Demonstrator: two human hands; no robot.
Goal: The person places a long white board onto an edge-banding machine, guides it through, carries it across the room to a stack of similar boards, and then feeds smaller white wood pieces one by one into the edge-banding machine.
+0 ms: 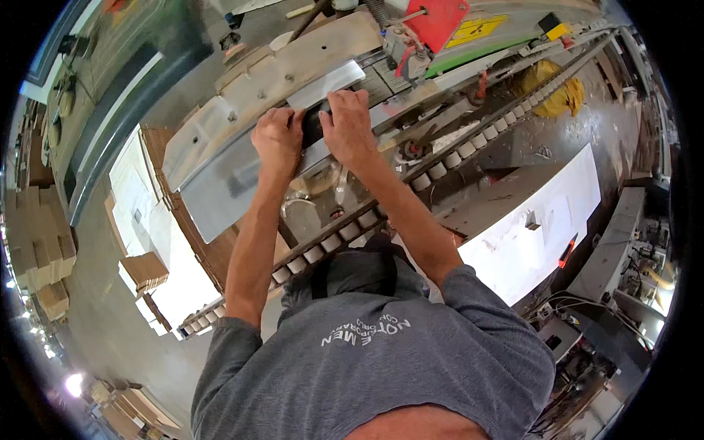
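Note:
Both my arms reach forward over a woodworking machine. My left hand (pixel 277 139) and my right hand (pixel 347 126) are closed side by side on a small dark block (pixel 314 125) that lies against a shiny metal guide plate (pixel 323 84) on the machine. A wooden fence board (pixel 308 55) runs just beyond the plate. The block is mostly hidden by my fingers.
A row of white rollers (pixel 447 161) runs diagonally under my arms. A red guard (pixel 436 22) and yellow cloth (pixel 554 88) sit at the far right. White panels (pixel 543 220) lie right, stacked wood pieces (pixel 143 271) and boards left.

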